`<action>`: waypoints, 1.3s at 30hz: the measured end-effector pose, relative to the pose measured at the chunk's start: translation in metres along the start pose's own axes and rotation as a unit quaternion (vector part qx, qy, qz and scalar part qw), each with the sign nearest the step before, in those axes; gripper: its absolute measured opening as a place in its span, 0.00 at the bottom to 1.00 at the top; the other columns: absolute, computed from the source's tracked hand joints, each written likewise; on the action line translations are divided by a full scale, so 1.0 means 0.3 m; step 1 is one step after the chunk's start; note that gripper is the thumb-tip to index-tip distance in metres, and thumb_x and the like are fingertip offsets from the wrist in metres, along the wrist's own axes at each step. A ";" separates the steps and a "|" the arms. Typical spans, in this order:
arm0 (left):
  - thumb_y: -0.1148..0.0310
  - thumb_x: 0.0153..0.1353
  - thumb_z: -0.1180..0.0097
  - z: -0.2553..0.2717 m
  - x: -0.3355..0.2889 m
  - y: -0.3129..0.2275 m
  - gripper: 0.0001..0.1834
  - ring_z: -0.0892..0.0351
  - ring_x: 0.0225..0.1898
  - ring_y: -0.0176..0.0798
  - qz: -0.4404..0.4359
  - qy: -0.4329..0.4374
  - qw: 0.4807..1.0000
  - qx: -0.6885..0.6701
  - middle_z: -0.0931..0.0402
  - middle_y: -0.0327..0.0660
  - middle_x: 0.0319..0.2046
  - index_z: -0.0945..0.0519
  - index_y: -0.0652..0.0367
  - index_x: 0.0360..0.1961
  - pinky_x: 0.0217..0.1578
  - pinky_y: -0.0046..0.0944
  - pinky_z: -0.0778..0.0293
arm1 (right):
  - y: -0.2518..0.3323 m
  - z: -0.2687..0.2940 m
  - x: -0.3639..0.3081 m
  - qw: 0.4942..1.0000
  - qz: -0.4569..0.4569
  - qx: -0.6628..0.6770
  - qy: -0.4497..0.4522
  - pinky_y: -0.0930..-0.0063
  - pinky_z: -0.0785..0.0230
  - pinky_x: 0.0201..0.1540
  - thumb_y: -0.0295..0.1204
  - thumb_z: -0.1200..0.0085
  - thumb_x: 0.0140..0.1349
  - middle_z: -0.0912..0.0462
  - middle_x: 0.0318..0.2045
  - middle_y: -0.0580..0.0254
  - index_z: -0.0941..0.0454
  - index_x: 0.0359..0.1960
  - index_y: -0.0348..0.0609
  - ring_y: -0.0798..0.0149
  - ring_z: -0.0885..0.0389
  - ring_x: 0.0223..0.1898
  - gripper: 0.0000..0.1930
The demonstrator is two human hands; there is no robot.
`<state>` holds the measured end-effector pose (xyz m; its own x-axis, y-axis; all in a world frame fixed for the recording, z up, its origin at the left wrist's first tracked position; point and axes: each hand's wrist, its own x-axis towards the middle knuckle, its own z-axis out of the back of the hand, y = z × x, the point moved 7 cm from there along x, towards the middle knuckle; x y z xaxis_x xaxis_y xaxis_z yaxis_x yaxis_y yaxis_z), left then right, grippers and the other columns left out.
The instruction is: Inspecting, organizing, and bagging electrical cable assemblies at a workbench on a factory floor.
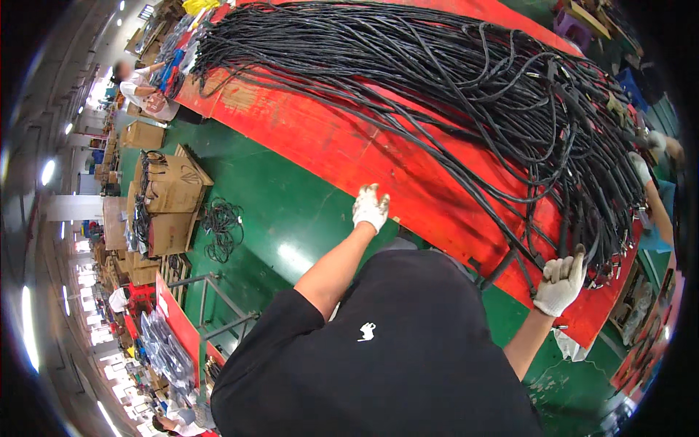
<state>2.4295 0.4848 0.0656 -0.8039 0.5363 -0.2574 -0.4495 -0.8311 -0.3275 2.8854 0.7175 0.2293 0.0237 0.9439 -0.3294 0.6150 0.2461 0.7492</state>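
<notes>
Knit-gloved hands [559, 287], glossy looping black cables [393, 51], scuffed red tabletop [306, 135]

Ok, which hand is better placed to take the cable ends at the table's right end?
Probably the right hand: it is close beside the cable ends, while the left hand is by the near edge of the red table, farther off.

"Where's the white-gloved left hand [371, 209]?"

"At the long red counter's [291, 138] near edge."

"And the white-gloved right hand [559, 285]?"

"Near the counter's near right corner, beside ends of the heaped long black cables [328, 33]."
</notes>
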 end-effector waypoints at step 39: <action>0.52 0.65 0.42 -0.685 -0.447 -1.144 0.27 0.26 0.60 0.56 -0.642 0.303 0.642 0.290 0.26 0.53 0.57 0.26 0.54 0.60 0.59 0.54 0.29 | -0.287 0.431 -0.177 0.982 -0.079 -0.061 -0.163 0.69 0.25 0.28 0.28 0.47 0.66 0.21 0.32 0.59 0.36 0.63 0.39 0.67 0.22 0.24 0.24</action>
<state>2.7715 0.7284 0.0258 0.5953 0.6464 -0.4773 -0.7999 0.5331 -0.2757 2.9332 0.6176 0.1080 0.1987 0.7768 -0.5975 0.5326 0.4262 0.7312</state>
